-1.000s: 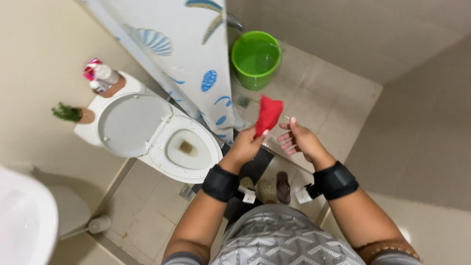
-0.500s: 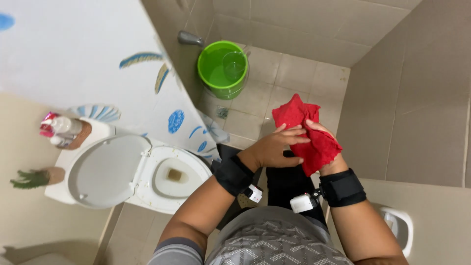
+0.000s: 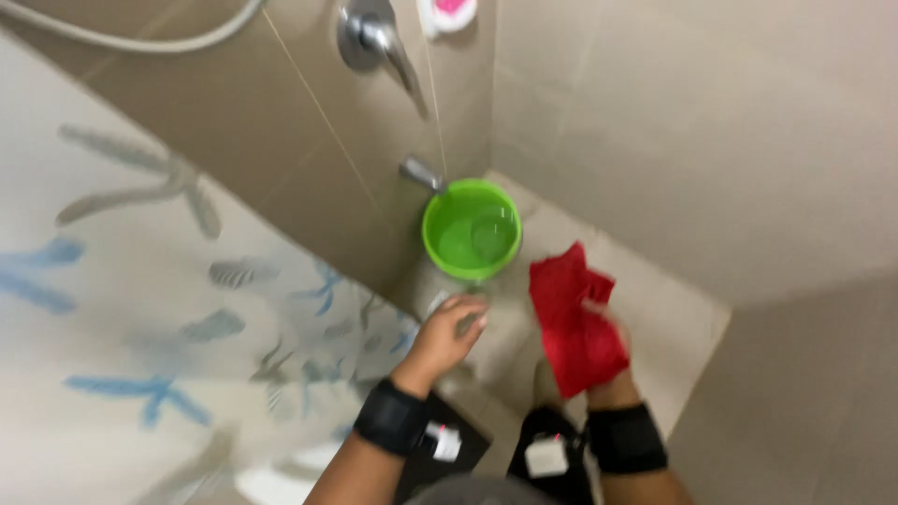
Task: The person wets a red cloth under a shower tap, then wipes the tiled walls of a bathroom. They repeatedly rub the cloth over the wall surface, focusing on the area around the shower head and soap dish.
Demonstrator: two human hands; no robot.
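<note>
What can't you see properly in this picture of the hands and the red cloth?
- Right hand, head view: mostly covered by the red cloth, so its grip is hidden.
- Green bucket, head view: blur hides whether it holds water.
- Left hand, head view: motion blur smears the fingers; it holds nothing.
- Pink thing on the wall: cut off by the top edge.
- Toilet: cut off by the bottom edge.

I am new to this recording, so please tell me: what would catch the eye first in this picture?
The red cloth stands out first, held up in the right hand at lower centre. Next comes the green bucket on the tiled floor in the corner, under a wall tap. The left hand is empty, beside a curtain with blue prints.
</note>
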